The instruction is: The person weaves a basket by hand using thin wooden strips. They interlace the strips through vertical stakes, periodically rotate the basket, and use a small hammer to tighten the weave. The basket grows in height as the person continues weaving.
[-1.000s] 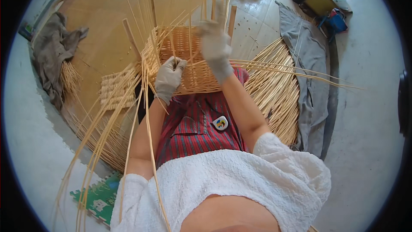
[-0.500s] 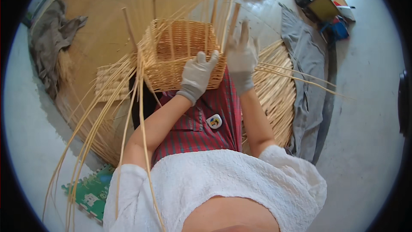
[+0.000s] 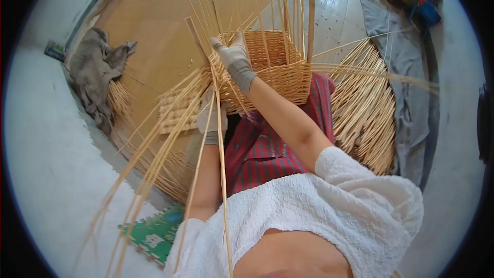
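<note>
A half-woven wicker basket [image 3: 280, 86] rests on my lap, with thin upright canes and thicker corner stakes [image 3: 311, 31] rising from its walls. My right hand [image 3: 235, 61], in a pale glove with a grey cuff, reaches across to the basket's left end. Its thumb points outward and its fingers lie over the rim, gripping the wall. Lower down, outside the left corner, is my gloved left hand [image 3: 210, 116]. Long loose canes [image 3: 154, 157] trail from that corner and cross in front of it, so its fingers are mostly hidden.
On the right lie a pile of cut canes [image 3: 368, 108] and a grey cloth [image 3: 411, 92]. A woven mat piece [image 3: 175, 110] sits left of the basket. Further left is a crumpled dark cloth [image 3: 95, 67]. A green foam mat [image 3: 154, 234] lies at lower left.
My right hand has moved from the basket's right corner to its left end. My left hand has left the front rim for the outer left corner. The basket appears further right in view.
</note>
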A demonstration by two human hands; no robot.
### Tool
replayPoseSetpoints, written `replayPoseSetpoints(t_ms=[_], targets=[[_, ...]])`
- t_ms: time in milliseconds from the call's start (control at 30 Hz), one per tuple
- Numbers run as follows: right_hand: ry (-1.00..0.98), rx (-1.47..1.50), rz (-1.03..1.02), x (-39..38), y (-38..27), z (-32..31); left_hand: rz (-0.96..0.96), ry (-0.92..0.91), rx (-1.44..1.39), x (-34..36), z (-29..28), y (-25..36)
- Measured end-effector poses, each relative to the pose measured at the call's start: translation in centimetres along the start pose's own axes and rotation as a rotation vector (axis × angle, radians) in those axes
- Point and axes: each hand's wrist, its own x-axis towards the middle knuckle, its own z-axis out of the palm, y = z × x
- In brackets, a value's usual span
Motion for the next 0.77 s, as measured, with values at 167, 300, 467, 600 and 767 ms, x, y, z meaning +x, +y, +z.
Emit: replayPoseSetpoints(t_ms=[167,300,467,600,767], targets=[[-0.015,0.247,-0.202,-3.6,-0.4,2.0,0.03,0.107,-0.025,-0.2,1.2,-3.2],[-0.427,0.141,0.088,-5.5,-5.0,-3.1,0.04,0.042,-0.087,0.7,2.8,-4.1],[-0.112,0.159,-0.539,-6.5,-6.2,-1.5,0.127,0.151,-0.143,0.5,3.9,-5.6],[0.127,0.206,-0.922,-8.3,-5.3,-2.1,-0.032,0.011,-0.198,0.8,4.4,-7.9],[-1.074,1.283,-0.086,-0.7,13.2,-8.5,0.042,0.037,-0.18,1.7,3.1,-6.7]])
